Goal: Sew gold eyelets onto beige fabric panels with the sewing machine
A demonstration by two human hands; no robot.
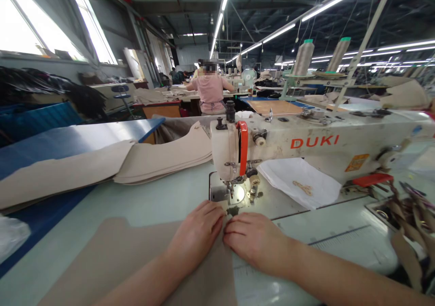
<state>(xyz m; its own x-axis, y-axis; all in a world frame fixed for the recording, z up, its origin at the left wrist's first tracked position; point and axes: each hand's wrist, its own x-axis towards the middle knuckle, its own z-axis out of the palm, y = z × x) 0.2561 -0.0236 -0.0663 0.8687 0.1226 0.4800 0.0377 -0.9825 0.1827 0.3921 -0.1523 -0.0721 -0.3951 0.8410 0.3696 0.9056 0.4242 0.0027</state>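
A large beige fabric piece (142, 251) lies flat on the pale green table, reaching up to the needle area of the sewing machine (227, 147). At its far edge, just in front of the presser foot (231, 190), my left hand (200, 226) is closed with the fingertips pinching the fabric. My right hand (256, 240) is closed on the fabric's right edge, its fingertips nearly meeting the left ones. What lies beneath the fingers is hidden. The fabric edge touches the metal needle plate (217, 190).
Stacked beige cut pieces (163, 156) lie left of the machine. A white cloth (302, 181) with a small gold-coloured item sits under the machine arm. At right is a tray (374, 213) with straps and scissors. Thread cones (303, 59) stand behind; a person (210, 90) sits ahead.
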